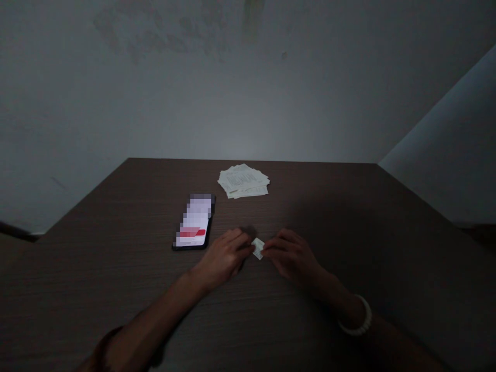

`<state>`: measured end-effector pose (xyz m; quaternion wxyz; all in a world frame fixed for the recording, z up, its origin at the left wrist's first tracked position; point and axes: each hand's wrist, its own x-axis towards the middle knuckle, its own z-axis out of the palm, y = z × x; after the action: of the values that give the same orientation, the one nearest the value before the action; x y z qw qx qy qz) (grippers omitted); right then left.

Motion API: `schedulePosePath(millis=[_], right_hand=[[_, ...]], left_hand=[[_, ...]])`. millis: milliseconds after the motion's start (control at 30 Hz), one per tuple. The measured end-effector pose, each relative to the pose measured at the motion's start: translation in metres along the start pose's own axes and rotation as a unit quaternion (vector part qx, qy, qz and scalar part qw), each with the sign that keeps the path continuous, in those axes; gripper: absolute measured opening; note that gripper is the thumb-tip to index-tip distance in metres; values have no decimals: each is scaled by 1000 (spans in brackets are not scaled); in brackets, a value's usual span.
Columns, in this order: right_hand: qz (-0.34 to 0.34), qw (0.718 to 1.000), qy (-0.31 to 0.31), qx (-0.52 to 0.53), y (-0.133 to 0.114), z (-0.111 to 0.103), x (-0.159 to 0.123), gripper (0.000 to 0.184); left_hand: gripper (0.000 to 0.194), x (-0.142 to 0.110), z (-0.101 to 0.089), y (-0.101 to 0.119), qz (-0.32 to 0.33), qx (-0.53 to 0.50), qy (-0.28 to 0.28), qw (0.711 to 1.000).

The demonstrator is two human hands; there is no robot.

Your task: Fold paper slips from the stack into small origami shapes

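Between my two hands is a small piece of white paper [258, 248] with faint marks on it, perhaps folded. My left hand [228, 254] pinches its left edge between thumb and fingers. From the other side, my right hand [291, 255] grips the right edge in the same way. Both hands are low over the dark wooden table [248, 320]. Left of my left hand lies a phone [194, 222] with its screen lit, part of it blurred out. The fingertips partly cover the paper's edges.
Farther back on the table is a loose, fanned stack of printed paper sheets [244, 179]. A stained pale wall [248, 93] stands right behind the table's far edge. Light is dim, and a shadow falls over the right side.
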<state>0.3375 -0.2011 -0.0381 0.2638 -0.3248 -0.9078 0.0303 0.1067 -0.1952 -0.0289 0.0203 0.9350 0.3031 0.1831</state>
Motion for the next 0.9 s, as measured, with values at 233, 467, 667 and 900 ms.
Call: schedulePosePath(millis=[233, 467, 667, 900], right_hand=[[10, 997, -75, 15, -2, -8, 1, 39], [48, 995, -71, 41, -4, -3, -1, 40], [61, 995, -65, 52, -5, -3, -1, 37], [58, 995, -79, 26, -8, -5, 0, 40]], left_hand=[[23, 1, -11, 3, -32, -33, -27, 999], [23, 0, -9, 0, -10, -26, -27, 999], [23, 0, -7, 3, -37, -19, -28, 999], [26, 0, -5, 3, -30, -7, -27, 999]])
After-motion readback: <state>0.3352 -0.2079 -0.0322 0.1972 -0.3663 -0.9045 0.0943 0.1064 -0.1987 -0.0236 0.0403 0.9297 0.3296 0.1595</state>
